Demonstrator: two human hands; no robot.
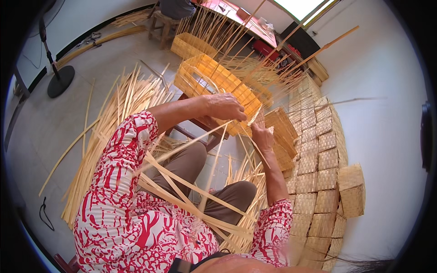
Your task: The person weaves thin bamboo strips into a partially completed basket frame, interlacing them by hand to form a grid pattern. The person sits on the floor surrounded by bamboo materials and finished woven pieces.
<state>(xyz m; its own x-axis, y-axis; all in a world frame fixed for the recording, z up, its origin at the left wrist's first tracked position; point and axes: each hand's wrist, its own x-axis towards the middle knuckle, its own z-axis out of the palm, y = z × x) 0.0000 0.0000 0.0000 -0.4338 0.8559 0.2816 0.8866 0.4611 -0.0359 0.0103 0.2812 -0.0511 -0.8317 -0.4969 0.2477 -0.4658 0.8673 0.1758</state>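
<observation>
My left hand (pixel 226 108) is closed with its fingertips on a pale bamboo strip (pixel 207 133), at the near side of a yellow woven rectangular basket (pixel 212 73). My right hand (pixel 262 135), slightly lower and to the right, is closed on strips at the basket's right end, its fingertips partly hidden. Long loose strips (pixel 178 177) lie across my lap and angle up toward the hands. The basket rests on a dark wooden stand (pixel 198 125), partly hidden by my left arm.
Bundles of strips (pixel 104 150) lie at the left. Woven boxes (pixel 316 182) are stacked along the right. Another basket (pixel 184 44) with upright stakes stands behind. A seated person (pixel 175 9) is at a pink table (pixel 236 16); a fan stand (pixel 61 82) is at the left.
</observation>
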